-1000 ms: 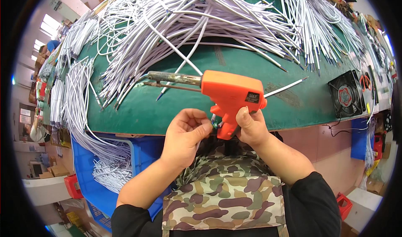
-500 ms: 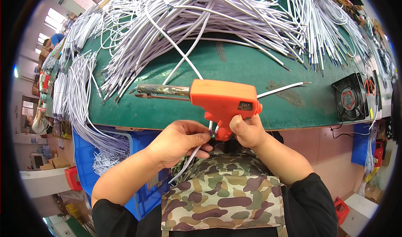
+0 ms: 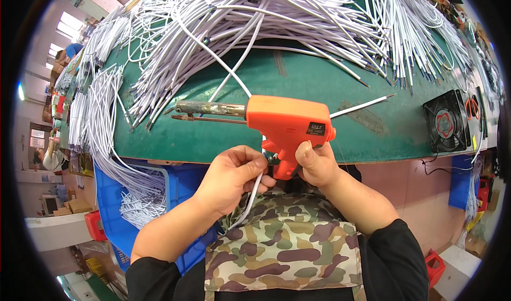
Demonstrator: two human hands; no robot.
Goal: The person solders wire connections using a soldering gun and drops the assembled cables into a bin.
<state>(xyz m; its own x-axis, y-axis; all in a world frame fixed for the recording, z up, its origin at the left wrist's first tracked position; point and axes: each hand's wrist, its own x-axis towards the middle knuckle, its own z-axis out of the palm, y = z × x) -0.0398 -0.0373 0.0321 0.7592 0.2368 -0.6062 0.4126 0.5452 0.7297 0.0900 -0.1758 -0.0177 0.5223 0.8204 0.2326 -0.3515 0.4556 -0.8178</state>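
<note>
My right hand (image 3: 321,165) is wrapped round the handle of an orange gun-shaped soldering iron (image 3: 287,115). Its metal barrel and the thin tube below it point left, over the green table. Left of the handle, my left hand (image 3: 234,176) pinches a white cable (image 3: 252,199) close to a small dark part on it. The lower end of that cable hangs down to my camouflage apron (image 3: 287,253). The iron's body and my fingers partly hide the pinched spot. Behind the iron, a white cable with a bare tip (image 3: 364,106) lies on the table.
Large heaps of white cables (image 3: 234,35) cover the far side of the green table (image 3: 213,136). More cables hang off its left edge into a blue crate (image 3: 114,194). A black fan (image 3: 445,121) stands at the right, beside orange-handled scissors (image 3: 471,107).
The soldering iron has shifted slightly right. My left hand has moved a little up and right, and the hanging cable end has swung right with it.
</note>
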